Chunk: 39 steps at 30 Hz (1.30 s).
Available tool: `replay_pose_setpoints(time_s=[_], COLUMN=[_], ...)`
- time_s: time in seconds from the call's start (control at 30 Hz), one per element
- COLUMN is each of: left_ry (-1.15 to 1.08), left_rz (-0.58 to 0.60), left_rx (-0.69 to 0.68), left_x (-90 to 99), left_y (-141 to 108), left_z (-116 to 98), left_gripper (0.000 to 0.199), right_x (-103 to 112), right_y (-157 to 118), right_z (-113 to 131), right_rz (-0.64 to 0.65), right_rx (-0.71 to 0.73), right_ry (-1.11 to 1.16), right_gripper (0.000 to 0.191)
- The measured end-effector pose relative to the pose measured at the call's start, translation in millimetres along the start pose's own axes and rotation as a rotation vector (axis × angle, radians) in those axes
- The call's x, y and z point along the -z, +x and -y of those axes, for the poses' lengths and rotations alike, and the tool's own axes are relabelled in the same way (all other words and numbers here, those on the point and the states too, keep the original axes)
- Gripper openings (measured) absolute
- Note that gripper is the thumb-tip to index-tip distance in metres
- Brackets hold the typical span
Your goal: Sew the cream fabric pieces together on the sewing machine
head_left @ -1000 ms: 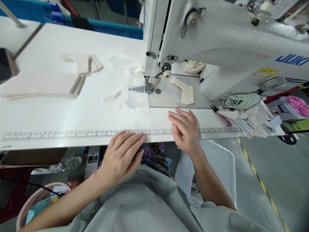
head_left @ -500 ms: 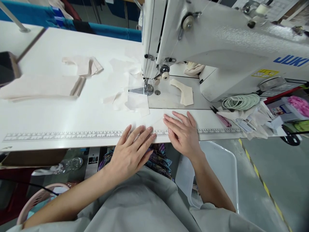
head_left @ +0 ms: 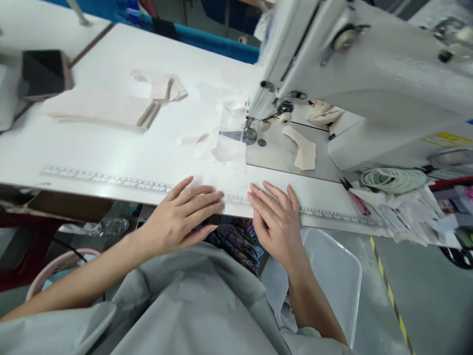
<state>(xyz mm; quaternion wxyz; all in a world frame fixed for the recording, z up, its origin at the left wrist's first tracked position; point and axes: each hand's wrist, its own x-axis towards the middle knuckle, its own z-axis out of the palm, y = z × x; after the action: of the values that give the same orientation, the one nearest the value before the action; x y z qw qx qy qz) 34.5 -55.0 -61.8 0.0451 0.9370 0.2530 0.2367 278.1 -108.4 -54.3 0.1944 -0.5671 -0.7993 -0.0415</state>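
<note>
Head view: ruler strip (head_left: 236, 199) runs beneath left fingers (head_left: 201, 201) and right fingers (head_left: 266, 203).

A ruler scale (head_left: 107, 180) runs along the front edge of the white table (head_left: 155, 153), which bears a sewing machine (head_left: 384, 88), folded pale fabric (head_left: 101, 108), pink-handled snips (head_left: 358, 202), a pale green coil (head_left: 391, 185) and (crowding the right end) bunched scraps (head_left: 417, 215).

White table (head_left: 92, 150), dark-ticked ruler (head_left: 111, 181) along front edge. Machine (head_left: 380, 64) white, yellow label (head_left: 449, 139). Cloth (head_left: 99, 109) is pinkish off-white. Pink-handled snips (head_left: 359, 203) near front edge's right end. Cord (head_left: 393, 180) pale green. Bar (head_left: 218, 47) beyond back edge blue. Smock (head_left: 192, 301) grey. Tape (head_left: 388, 286) striped yellow-black.
</note>
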Motion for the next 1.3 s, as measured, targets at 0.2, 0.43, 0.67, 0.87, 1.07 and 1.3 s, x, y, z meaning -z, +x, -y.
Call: replay_pose_setpoints(time_s=[0.2, 0.43, 0.67, 0.87, 1.07, 1.3], left_ry=[0.014, 0.051, 0.099, 0.138, 0.134, 0.085], left_rz=[-0.015, -0.155, -0.061, -0.055, -0.067, -0.099], left_rx=[0.057, 0.095, 0.106, 0.156, 0.164, 0.141], left_x=[18.6, 10.9, 3.1, 3.7, 3.0, 2.5], left_y=[-22, -26, -25, -23, -23, -24], left_z=[27, 16, 1, 2, 0, 3], left_gripper=[0.035, 0.044, 0.051, 0.050, 0.048, 0.051], right_x=[-12, -13, -15, -15, -14, -18], right_y=[8, 12, 14, 13, 12, 7], right_z=[17, 20, 32, 29, 28, 23], right_rz=[-0.044, -0.091, 0.057, 0.053, 0.036, -0.138], right_rx=[0.086, 0.086, 0.112, 0.107, 0.084, 0.024], right_ry=[0.105, 0.099, -0.034, -0.118, -0.117, -0.014], right_gripper=[0.038, 0.046, 0.039, 0.037, 0.035, 0.031])
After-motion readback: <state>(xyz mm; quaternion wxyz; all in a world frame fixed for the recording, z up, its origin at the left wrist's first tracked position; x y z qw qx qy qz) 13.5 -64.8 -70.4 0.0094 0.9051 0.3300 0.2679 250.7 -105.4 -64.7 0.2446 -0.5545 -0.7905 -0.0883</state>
